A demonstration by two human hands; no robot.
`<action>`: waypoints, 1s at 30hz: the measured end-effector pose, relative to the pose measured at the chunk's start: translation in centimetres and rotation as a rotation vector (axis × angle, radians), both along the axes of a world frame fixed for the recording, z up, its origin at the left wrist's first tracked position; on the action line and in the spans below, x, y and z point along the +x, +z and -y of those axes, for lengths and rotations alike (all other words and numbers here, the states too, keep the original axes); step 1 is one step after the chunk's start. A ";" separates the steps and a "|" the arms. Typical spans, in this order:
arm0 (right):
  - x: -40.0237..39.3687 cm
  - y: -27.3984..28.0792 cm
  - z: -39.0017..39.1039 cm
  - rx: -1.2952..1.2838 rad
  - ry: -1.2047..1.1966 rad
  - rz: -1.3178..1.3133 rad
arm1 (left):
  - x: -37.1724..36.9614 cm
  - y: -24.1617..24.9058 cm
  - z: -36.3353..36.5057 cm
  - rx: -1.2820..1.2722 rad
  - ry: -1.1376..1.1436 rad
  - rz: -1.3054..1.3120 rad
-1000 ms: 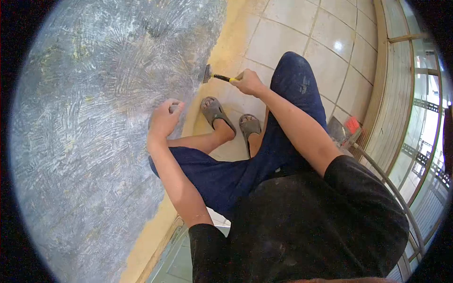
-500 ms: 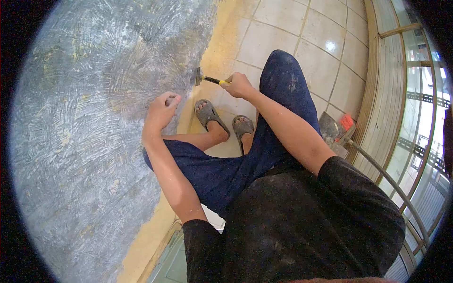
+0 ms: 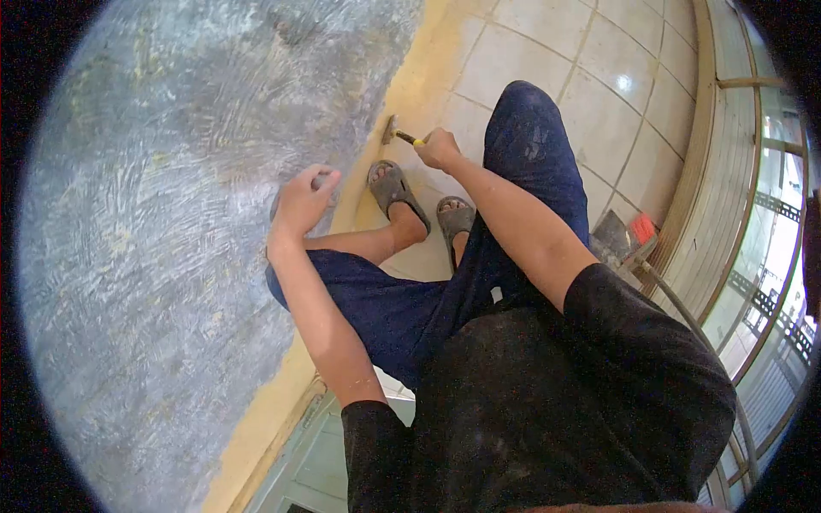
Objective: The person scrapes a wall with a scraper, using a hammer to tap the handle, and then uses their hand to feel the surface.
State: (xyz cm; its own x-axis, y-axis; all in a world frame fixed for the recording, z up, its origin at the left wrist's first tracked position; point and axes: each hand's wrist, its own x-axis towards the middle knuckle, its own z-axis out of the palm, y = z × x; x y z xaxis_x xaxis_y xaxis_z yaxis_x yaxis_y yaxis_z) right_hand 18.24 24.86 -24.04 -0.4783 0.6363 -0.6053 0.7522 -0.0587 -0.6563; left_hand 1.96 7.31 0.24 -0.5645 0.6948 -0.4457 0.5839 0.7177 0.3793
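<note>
My right hand [image 3: 440, 149] grips a scraper with a black and yellow handle [image 3: 409, 138]. Its flat, greyish head [image 3: 390, 130] is over the yellow strip [image 3: 363, 184] along the bottom of the wall, just off the edge of the grey coat. The wall [image 3: 197, 222] has a streaky blue-grey coating with swirled marks. Close to it, above my bent knee, my left hand [image 3: 304, 203] has its fingers curled in. A small grey patch shows between thumb and fingers; what it is, I cannot make out.
My sandalled feet [image 3: 395, 192] rest on pale floor tiles [image 3: 522, 64] beside the wall. Right of my knee lies a flat grey tool [image 3: 609, 231] near a red-orange object [image 3: 641, 227]. A wooden frame with glass panes [image 3: 748, 282] lines the right side.
The scraper head has come away from the grey coat's edge onto the yellow strip. My left hand stays curled near the wall, and the whole view has shifted slightly.
</note>
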 end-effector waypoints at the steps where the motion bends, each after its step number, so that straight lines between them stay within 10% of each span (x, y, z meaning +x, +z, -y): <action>1: -0.7 0.3 -0.2 0.009 -0.012 0.014 | -0.4 -0.1 -0.4 -0.005 0.029 0.066; 30: 4.1 7.5 -4.6 0.120 0.052 -0.121 | 0.2 0.8 -2.8 -0.016 -0.020 0.044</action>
